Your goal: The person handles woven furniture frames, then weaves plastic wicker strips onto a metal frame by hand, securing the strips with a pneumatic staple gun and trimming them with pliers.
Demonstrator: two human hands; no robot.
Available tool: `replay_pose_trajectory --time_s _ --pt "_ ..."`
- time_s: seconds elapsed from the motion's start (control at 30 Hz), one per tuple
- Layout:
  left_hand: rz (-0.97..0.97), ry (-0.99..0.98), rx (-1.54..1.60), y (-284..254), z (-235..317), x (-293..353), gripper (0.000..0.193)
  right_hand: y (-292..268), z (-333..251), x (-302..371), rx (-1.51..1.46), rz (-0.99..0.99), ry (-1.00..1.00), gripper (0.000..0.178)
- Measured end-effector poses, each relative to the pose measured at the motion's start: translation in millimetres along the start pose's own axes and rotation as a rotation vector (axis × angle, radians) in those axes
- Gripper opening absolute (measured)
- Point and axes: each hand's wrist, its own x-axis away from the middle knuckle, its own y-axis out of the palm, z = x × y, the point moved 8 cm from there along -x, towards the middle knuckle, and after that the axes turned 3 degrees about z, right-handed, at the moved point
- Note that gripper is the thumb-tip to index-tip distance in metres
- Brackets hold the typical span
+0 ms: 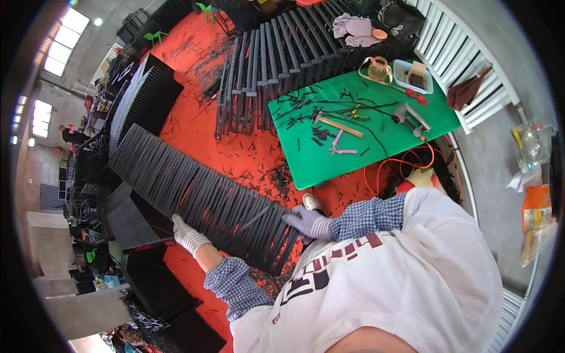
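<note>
A long row of narrow black bars [206, 200], packed side by side, stretches from in front of me toward the far left. My left hand [189, 236], in a pale knitted glove, rests against the row's near-left edge with its fingers extended. Over the right end lies my right hand [309, 225], gloved too and slightly blurred, its fingers stretched onto the last bars. A loose grey strip [256, 217] lies slantwise across the bars between my hands. Red floor shows through gaps in the row. The undersides of both hands are hidden.
To the right, a green table [312, 159] bears a hammer [341, 125], pink-handled pliers [338, 147], a power tool [410, 119], a plastic tub [412, 76] and black scraps. An orange hose [406, 162] loops below. More black frames [276, 53] stand beyond; dark stacks [141, 100] are at left.
</note>
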Motion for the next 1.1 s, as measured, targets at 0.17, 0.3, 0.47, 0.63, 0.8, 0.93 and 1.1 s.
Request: replay_pose_trajectory --time_s 0.17,0.3,0.47,0.63,0.8,0.93,1.1 --pt "-0.245 0.059 0.146 122.2 22.6 -39.7 0.042 -69.9 -63.6 -65.5 0.049 0.316 -0.216 0.059" --pt "-0.435 0.069 0.309 224.8 76.0 -15.5 0.036 -127.2 -85.4 -103.3 -0.018 0.468 -0.244 0.054" --pt "-0.625 0.142 0.393 319.6 126.8 26.7 0.02 -168.4 -66.4 -145.4 -0.308 0.512 0.02 0.063" --pt "-0.637 0.175 0.477 396.6 154.2 49.7 0.012 -203.1 -74.1 -190.7 -0.481 0.504 0.049 0.065" --pt "-0.631 0.423 0.417 474.5 198.9 90.4 0.01 -276.4 -97.4 -247.2 -0.549 0.608 -0.119 0.064" --pt "-0.653 0.526 0.283 556.5 230.3 139.4 0.013 -350.1 -112.8 -298.3 -0.694 0.676 -0.273 0.059" --pt "-0.737 0.497 0.381 644.5 233.7 168.0 0.011 -397.7 -125.3 -333.9 -0.769 0.617 -0.148 0.06"
